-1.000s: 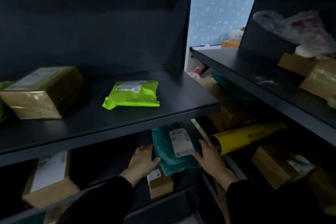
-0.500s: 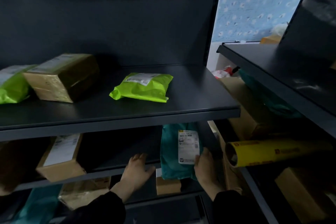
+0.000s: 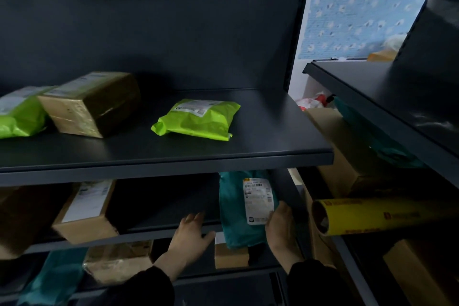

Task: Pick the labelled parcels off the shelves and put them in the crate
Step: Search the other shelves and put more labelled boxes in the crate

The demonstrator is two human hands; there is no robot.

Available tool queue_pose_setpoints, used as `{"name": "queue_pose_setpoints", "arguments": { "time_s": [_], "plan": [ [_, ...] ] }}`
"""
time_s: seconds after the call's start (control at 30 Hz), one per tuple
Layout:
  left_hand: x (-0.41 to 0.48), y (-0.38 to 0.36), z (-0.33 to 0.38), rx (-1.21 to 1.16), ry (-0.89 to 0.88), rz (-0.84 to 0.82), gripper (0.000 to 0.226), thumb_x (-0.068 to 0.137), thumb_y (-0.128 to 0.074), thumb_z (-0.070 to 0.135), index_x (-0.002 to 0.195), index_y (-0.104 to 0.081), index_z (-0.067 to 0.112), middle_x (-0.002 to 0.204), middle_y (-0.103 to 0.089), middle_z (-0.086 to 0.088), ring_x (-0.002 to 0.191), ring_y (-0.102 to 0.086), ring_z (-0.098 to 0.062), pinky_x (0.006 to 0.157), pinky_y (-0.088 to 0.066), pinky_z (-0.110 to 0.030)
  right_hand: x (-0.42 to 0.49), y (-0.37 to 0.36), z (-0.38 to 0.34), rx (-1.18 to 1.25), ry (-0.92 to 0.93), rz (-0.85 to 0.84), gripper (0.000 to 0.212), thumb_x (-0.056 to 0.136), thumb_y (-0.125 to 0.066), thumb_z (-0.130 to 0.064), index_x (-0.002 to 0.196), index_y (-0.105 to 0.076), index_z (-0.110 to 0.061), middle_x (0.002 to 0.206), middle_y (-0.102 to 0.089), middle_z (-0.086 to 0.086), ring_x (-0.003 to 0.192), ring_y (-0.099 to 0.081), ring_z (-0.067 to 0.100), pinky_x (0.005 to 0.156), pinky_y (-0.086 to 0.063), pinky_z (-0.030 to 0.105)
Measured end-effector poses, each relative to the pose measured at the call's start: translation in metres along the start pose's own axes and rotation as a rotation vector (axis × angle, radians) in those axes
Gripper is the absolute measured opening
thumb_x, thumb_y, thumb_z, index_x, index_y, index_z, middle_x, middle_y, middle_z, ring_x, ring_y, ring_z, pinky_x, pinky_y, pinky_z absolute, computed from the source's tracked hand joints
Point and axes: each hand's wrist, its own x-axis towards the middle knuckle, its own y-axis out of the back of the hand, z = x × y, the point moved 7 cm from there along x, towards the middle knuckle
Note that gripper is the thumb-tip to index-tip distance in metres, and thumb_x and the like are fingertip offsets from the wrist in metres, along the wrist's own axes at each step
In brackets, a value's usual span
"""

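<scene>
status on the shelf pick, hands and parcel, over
Left hand open, on lower shelf edge. Right hand holds teal parcel by its right side, parcel upright under upper shelf. Small box just below it. Crate not in view.

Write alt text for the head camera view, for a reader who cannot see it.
A person's right hand grips a teal parcel with a white label at a dark shelf, the left hand open beside it. On the shelf above lie a lime-green parcel and a brown box.
</scene>
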Motion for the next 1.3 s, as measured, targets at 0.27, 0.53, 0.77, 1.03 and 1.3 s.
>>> {"name": "queue_pose_setpoints", "arguments": {
  "time_s": [0.27,0.53,0.77,1.03,1.3],
  "plan": [
    [-0.01,-0.005,-0.026,0.04,0.047,0.012,0.068,0.093,-0.048,0.044,0.148,-0.023,0.014,0.153,-0.028,-0.007,0.143,-0.022,-0.023,0.114,-0.025,-0.03,0.015,0.0,-0.018,-0.134,0.049,0.045,0.03,0.091,-0.047,-0.012,0.119,-0.047,0.002,0.121,-0.051,0.022,0.114,-0.049,0.037,0.088,-0.044,0.041],
    [-0.031,-0.02,-0.038,0.032,-0.038,0.022,0.066,0.091,-0.05,0.042,0.147,-0.025,0.015,0.15,-0.035,-0.006,0.139,-0.03,-0.023,0.113,-0.028,-0.031,-0.052,-0.001,0.016,-0.21,0.174,0.204,0.051,0.067,-0.081,-0.013,0.107,-0.06,0.01,0.09,-0.062,0.028,0.075,-0.062,0.043,0.061,-0.053,0.042],
    [-0.077,-0.054,-0.069,0.012,-0.092,-0.036,0.065,0.093,-0.049,0.039,0.148,-0.023,0.014,0.152,-0.029,-0.005,0.142,-0.024,-0.018,0.116,-0.022,-0.028,-0.12,-0.041,0.046,-0.155,0.128,0.093,0.051,0.084,-0.067,-0.021,0.123,-0.053,0.008,0.112,-0.059,0.03,0.102,-0.057,0.044,0.083,-0.049,0.048],
    [-0.072,-0.1,-0.114,0.011,-0.065,-0.066,0.064,0.094,-0.048,0.039,0.148,-0.021,0.017,0.153,-0.027,-0.001,0.142,-0.023,-0.016,0.116,-0.022,-0.027,-0.135,-0.105,0.056,-0.145,0.11,-0.098,0.061,0.095,-0.04,-0.043,0.144,-0.027,-0.009,0.143,-0.038,0.012,0.131,-0.038,0.025,0.103,-0.035,0.031],
    [-0.03,-0.168,-0.166,-0.037,-0.029,-0.02,0.066,0.094,-0.048,0.041,0.149,-0.018,0.019,0.154,-0.024,0.001,0.143,-0.02,-0.016,0.116,-0.023,-0.027,-0.092,-0.215,0.08,-0.166,0.152,-0.153,0.067,0.088,-0.05,-0.049,0.14,-0.033,-0.01,0.136,-0.043,0.011,0.119,-0.048,0.024,0.09,-0.049,0.031]
  ]
}}
